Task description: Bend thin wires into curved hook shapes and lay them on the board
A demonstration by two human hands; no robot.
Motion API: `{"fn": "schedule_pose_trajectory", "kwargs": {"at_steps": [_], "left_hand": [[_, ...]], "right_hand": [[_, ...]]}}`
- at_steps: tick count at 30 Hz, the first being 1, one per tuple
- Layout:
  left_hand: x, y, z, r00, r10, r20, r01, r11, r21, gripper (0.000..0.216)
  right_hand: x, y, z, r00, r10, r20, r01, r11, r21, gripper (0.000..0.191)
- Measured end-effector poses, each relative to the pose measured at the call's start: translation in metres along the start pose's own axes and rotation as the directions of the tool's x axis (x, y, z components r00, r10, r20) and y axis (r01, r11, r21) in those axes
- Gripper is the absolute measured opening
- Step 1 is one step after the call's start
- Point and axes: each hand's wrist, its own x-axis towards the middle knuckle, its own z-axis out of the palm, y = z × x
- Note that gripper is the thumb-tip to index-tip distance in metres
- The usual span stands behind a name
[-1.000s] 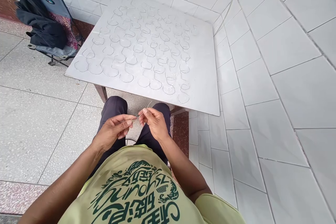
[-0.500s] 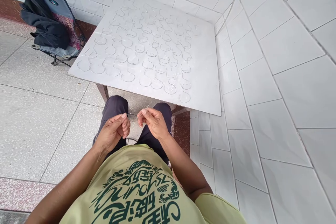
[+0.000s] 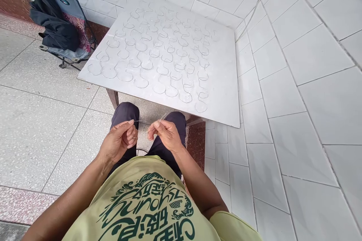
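Note:
Between my two hands, above my knees, runs a thin wire (image 3: 140, 121). My left hand (image 3: 120, 138) is closed, pinching it between thumb and forefinger. Opposite it, my right hand (image 3: 166, 134) also pinches thin wire, and a short end sticks up past its thumb. I cannot tell whether both hands hold one and the same piece. Ahead of my hands, many thin curved wire pieces (image 3: 185, 97) lie in rows over the white tabletop (image 3: 223, 105). Neither hand touches the table.
A folding chair (image 3: 76, 26) with a dark garment (image 3: 55, 26) on it stands at the far left. White tiled walls (image 3: 305, 94) border the table at the back and right. A pale cable (image 3: 256, 5) hangs down the corner. Speckled floor (image 3: 36, 131) lies at left.
My hands have drawn slightly apart, the left one shifting a little left. The wire's end at my right hand has changed its angle. The view has shifted slightly.

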Motion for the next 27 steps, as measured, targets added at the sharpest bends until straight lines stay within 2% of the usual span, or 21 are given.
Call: {"fn": "schedule_pose_trajectory", "kwargs": {"at_steps": [10, 18, 20, 22, 25, 27], "left_hand": [[0.000, -0.004, 0.000, 1.000, 0.002, -0.004, -0.002, 0.999, -0.042, 0.043], [-0.003, -0.023, 0.002, 0.996, 0.087, 0.034, -0.087, 0.996, 0.007, 0.036], [-0.003, -0.025, 0.002, 0.993, 0.120, 0.020, -0.121, 0.990, 0.071, 0.031], [-0.002, -0.023, 0.001, 0.982, 0.186, -0.015, -0.179, 0.962, 0.205, 0.027], [-0.001, -0.013, 0.000, 0.941, 0.333, -0.065, -0.264, 0.838, 0.477, 0.031], [0.002, -0.004, 0.001, 0.912, 0.403, -0.069, -0.286, 0.749, 0.598, 0.034]], "right_hand": [[0.000, 0.003, 0.013, 0.991, 0.046, -0.129, -0.037, 0.997, 0.069, 0.037], [0.000, -0.007, 0.025, 0.982, -0.007, -0.187, -0.030, 0.980, -0.197, 0.030], [0.001, -0.005, 0.025, 0.977, -0.033, -0.211, -0.021, 0.968, -0.251, 0.027], [0.000, -0.002, 0.023, 0.970, -0.064, -0.234, -0.011, 0.952, -0.307, 0.026], [-0.001, 0.004, 0.019, 0.972, -0.114, -0.207, 0.012, 0.899, -0.437, 0.025], [-0.003, 0.006, 0.017, 0.979, -0.148, -0.141, 0.044, 0.825, -0.563, 0.023]]}}
